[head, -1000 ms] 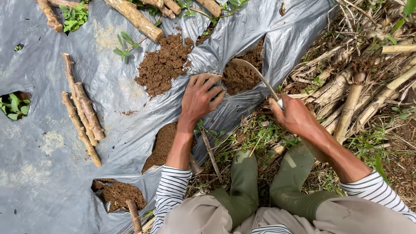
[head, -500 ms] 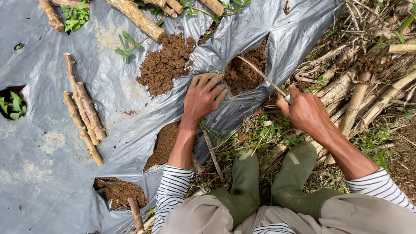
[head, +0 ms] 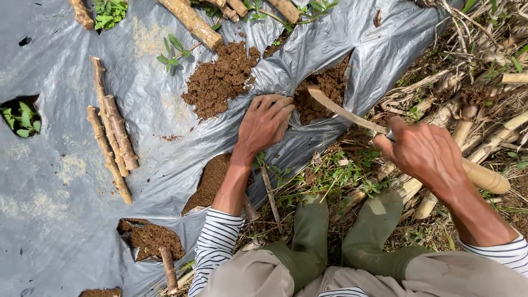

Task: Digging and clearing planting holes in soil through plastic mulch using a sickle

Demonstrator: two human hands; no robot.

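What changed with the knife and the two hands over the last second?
The right hand swung the knife leftward, so its tip now sits in the soil-filled hole in the grey plastic sheet. The left hand stayed flat on the sheet beside that hole. The cut stems have not moved.

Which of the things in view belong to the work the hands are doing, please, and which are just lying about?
In hand:
- left hand, pressing the grey plastic sheet beside the hole
- right hand, gripping the knife
- soil-filled hole, where the blade tip sits

Lying about:
- bundle of cut sticks
- loose soil heap
- seedling in a far hole
- dry stalks
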